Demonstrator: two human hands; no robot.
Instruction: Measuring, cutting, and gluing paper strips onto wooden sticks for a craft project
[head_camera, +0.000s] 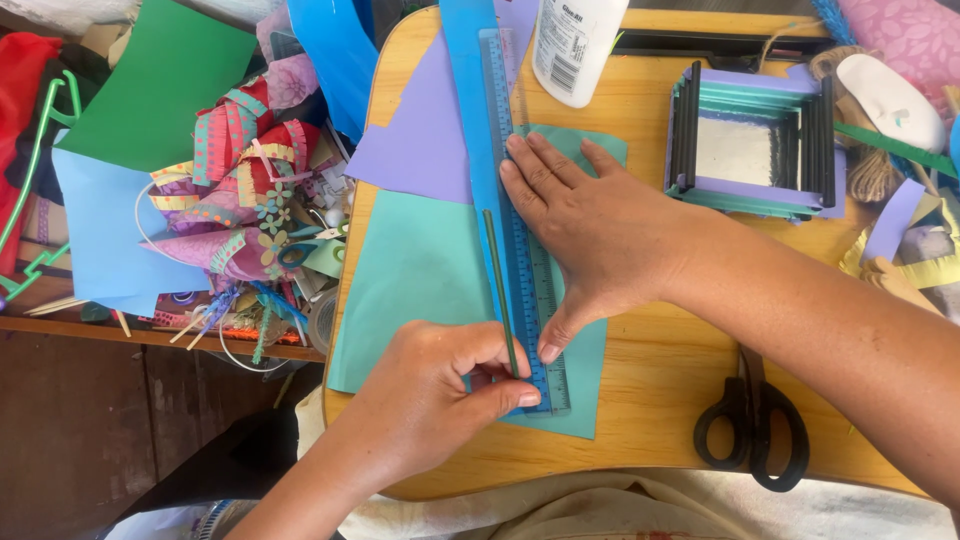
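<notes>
A wooden table (650, 400) carries a teal paper sheet (420, 270) near its left edge, with a clear blue ruler (530, 280) laid along it. The right hand (600, 235) presses flat and unclenched on the ruler; the left hand (430, 400) pinches a thin green pencil (500, 290) against the ruler's left edge. Black scissors (752, 425) lie near the table's front edge.

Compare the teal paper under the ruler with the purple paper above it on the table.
The teal paper lies nearest the person, pinned under the ruler by the right hand; the purple paper lies farther away, untouched by either hand. The teal sheet overlaps the purple sheet's lower edge. The left hand marks the teal one with a pencil. Both lie flat on the wooden table.
</notes>
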